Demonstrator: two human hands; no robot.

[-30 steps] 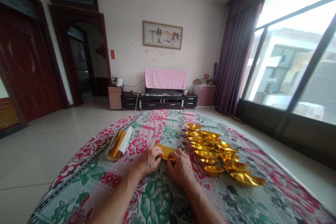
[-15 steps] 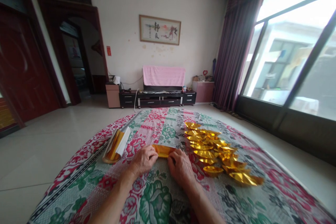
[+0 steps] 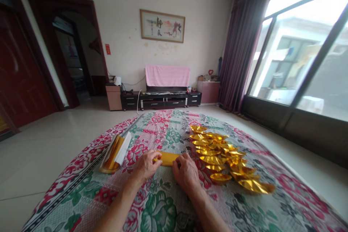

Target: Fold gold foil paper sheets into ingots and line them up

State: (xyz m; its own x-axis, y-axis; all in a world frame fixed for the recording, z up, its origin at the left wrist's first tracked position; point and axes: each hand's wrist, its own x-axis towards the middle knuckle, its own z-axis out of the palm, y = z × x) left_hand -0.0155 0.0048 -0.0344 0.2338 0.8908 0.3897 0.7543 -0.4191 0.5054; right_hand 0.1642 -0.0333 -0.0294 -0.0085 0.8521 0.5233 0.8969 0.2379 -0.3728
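The left hand (image 3: 146, 166) and right hand (image 3: 187, 173) pinch the gold strip (image 3: 169, 158) by its ends, well in from the counter's (image 3: 217, 206) left edge; probably light, slick, easily creased, best held there.

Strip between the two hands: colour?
Golden yellow, no pattern visible on the strip; the head view shows it best.
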